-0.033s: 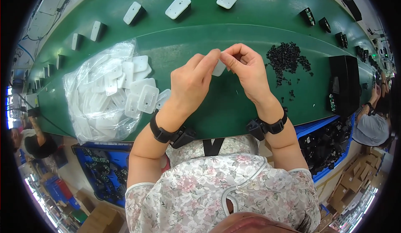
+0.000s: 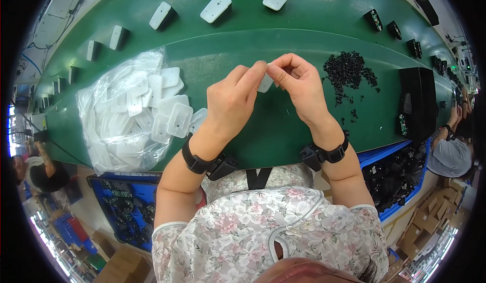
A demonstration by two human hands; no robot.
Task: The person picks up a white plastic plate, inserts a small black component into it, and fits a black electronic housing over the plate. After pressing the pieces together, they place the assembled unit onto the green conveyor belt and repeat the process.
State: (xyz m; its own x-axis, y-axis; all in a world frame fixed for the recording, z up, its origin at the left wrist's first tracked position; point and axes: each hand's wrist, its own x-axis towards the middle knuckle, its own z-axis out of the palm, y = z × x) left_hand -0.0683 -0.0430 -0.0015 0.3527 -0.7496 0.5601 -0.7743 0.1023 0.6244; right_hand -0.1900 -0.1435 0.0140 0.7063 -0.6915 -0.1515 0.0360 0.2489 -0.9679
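Observation:
In front of me over the green bench, both hands are raised with fingertips meeting. A small translucent white plate (image 2: pixel 265 84) shows between them, mostly hidden by fingers. My left hand (image 2: pixel 234 96) is closed in a pinch on that plate. Against its edge, my right hand (image 2: pixel 299 83) is closed with thumb and forefinger pressed together; whatever they pinch is too small to make out. A clear plastic bag (image 2: pixel 93 126) on the left spills many similar white plates (image 2: pixel 179 120). To the right of my right hand lies a loose pile of tiny black parts (image 2: pixel 347 70).
Black housings topped with white plates (image 2: pixel 216 8) stand spaced along the bench's far side. Open black housings (image 2: pixel 373 20) are at the far right, near a large black box (image 2: pixel 417 103). Blue bins (image 2: pixel 392 181) sit below the bench edge. Co-workers (image 2: pixel 452 154) are at both sides.

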